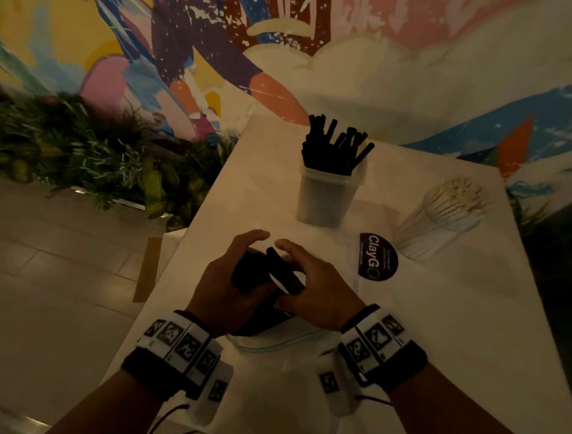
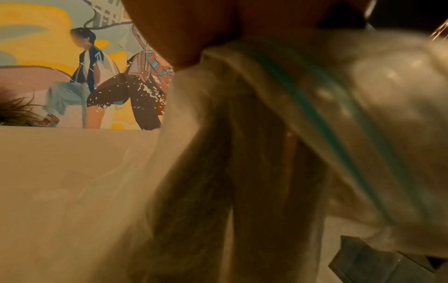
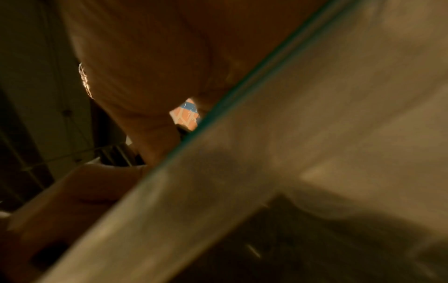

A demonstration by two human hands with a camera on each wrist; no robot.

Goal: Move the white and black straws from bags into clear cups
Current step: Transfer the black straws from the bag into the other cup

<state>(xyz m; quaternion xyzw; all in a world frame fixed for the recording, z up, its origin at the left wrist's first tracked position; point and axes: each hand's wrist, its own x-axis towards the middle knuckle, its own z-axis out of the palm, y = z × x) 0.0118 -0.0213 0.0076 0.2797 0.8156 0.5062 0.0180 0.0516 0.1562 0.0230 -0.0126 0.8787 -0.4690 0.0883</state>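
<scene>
In the head view both hands meet over the near middle of the white table. My left hand and right hand both grip a bundle of black straws that sticks out of a clear zip bag lying under my wrists. Farther back stands a clear cup filled with black straws. To the right, another clear cup holds white straws. Both wrist views are blurred: the bag's plastic and its teal zip line fill them, hiding the fingers.
A round dark sticker lies on the table between my right hand and the white-straw cup. Left of the table are green plants and a tiled floor. A painted mural wall rises behind the table.
</scene>
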